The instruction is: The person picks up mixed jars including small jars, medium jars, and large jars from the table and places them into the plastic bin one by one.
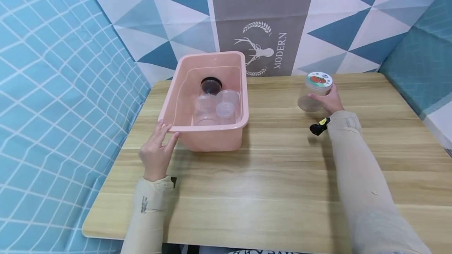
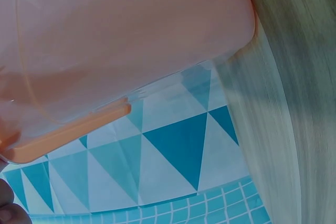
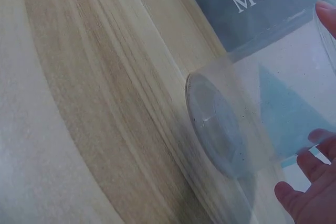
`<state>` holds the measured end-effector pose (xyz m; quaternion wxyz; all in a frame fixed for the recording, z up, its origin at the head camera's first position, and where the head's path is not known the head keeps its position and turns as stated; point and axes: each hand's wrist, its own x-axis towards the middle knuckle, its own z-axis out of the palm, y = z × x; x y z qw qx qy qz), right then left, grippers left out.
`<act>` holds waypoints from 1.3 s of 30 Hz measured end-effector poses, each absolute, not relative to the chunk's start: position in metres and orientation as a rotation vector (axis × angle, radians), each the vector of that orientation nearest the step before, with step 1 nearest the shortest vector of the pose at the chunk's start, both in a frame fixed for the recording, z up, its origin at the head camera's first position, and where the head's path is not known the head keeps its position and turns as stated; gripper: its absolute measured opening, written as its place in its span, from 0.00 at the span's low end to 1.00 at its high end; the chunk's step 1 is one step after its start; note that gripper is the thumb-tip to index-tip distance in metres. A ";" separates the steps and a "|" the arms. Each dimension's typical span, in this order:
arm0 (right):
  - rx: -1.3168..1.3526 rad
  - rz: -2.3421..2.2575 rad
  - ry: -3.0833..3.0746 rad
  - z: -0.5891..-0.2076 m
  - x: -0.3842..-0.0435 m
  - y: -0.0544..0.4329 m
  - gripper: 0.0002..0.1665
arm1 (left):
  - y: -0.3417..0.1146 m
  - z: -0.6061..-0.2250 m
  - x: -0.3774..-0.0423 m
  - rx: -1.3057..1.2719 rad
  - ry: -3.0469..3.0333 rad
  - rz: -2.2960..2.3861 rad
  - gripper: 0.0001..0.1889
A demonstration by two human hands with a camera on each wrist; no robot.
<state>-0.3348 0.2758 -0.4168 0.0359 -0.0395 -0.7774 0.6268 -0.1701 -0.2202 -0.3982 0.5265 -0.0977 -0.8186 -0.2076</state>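
On the left of the table stands a pink plastic tub (image 1: 208, 140). My left hand (image 1: 155, 152) holds the rim at its near-left corner, fingertips over the edge and thumb on the outer front. A clear jar with a black lid (image 1: 211, 85) lies inside, beside several clear plastic containers (image 1: 206, 109). At the table's back right, my right hand (image 1: 330, 99) grips a clear plastic jar (image 1: 308, 99) near its top, from the right side. The jar's lid (image 1: 319, 79) carries a green and white label with red fruit. In the right wrist view, the jar's round base (image 3: 215, 124) is close over the tabletop.
The wooden table (image 1: 275, 191) meets a wall covering (image 1: 261, 22) with triangles and a deer print at the back. A blue tiled-pattern sheet (image 1: 70, 101) rises along the left side. A teal surface (image 1: 420, 62) bounds the right side.
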 end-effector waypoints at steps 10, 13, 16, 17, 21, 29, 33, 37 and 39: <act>-0.126 1.848 -2.469 -0.425 -0.334 0.278 0.58 | -0.219 -0.398 -0.168 -0.232 -1.965 -0.490 0.29; -0.107 1.830 -2.478 -0.425 -0.334 0.277 0.56 | -0.218 -0.397 -0.168 -0.231 -1.962 -0.492 0.29; -0.122 1.813 -2.499 -0.425 -0.333 0.275 0.56 | -0.218 -0.398 -0.168 -0.231 -1.959 -0.497 0.29; -0.136 1.809 -2.502 -0.425 -0.333 0.275 0.56 | -0.218 -0.398 -0.168 -0.231 -1.956 -0.501 0.29; -0.185 1.782 -2.523 -0.426 -0.330 0.273 0.57 | -0.218 -0.398 -0.169 -0.229 -1.956 -0.506 0.29; -0.190 1.795 -2.492 -0.428 -0.326 0.271 0.57 | -0.218 -0.397 -0.170 -0.228 -1.966 -0.504 0.30; -0.183 1.770 -2.471 -0.428 -0.325 0.271 0.58 | -0.217 -0.396 -0.169 -0.227 -1.968 -0.503 0.30; -0.163 1.735 -2.475 -0.428 -0.323 0.272 0.58 | -0.217 -0.396 -0.168 -0.224 -1.973 -0.506 0.30; -0.154 1.736 -2.478 -0.427 -0.322 0.272 0.58 | -0.217 -0.396 -0.168 -0.223 -1.975 -0.504 0.30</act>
